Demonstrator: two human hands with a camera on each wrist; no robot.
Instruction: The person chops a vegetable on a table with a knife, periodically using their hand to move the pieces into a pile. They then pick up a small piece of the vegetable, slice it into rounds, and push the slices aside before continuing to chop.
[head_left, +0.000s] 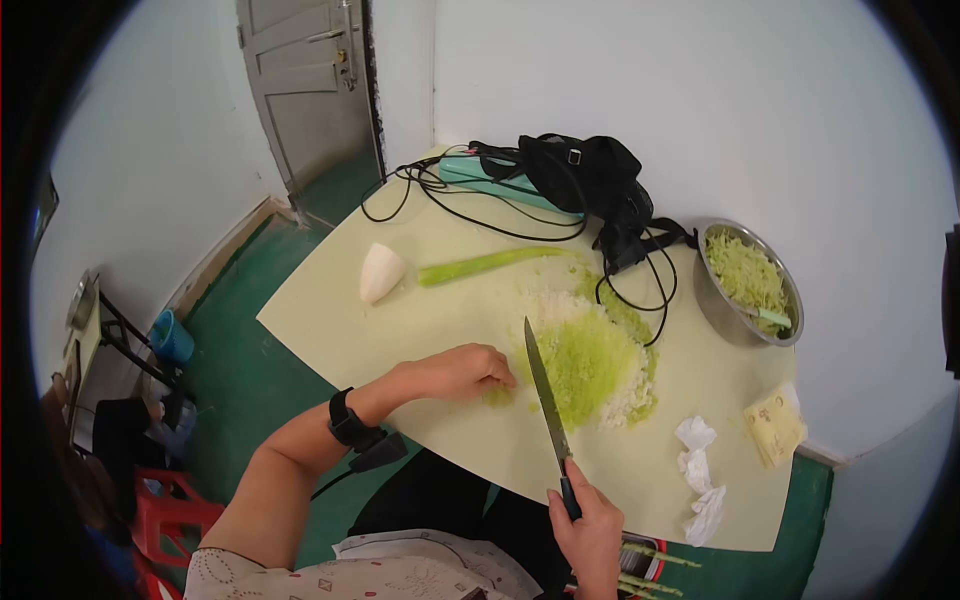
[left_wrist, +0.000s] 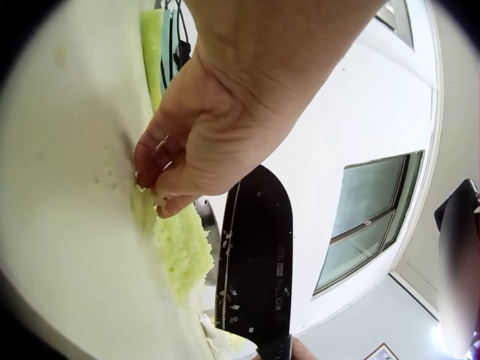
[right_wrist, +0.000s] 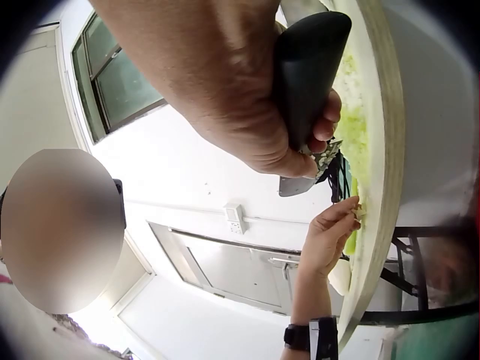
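Note:
My right hand (head_left: 590, 530) grips a kitchen knife (head_left: 545, 385) by its black handle (right_wrist: 307, 75). The blade points away over the table beside a spread heap of finely chopped green and white vegetable (head_left: 590, 365); pale bits cling to the dark blade (left_wrist: 255, 255). Left of the knife, my left hand (head_left: 465, 372) is low at the table with curled fingers, pinching a small clump of chopped bits (head_left: 497, 397). In the left wrist view, thumb and fingertips of this hand (left_wrist: 202, 142) meet over the bits at the tabletop.
A long green stalk (head_left: 490, 264) and a white, cone-shaped vegetable piece (head_left: 382, 273) lie farther back. A metal bowl (head_left: 720, 300) of shredded green vegetable stands at right. Crumpled tissues (head_left: 700, 470) and a yellow packet (head_left: 774, 428) lie nearby. A black bag (head_left: 590, 175) with cables lies at the back.

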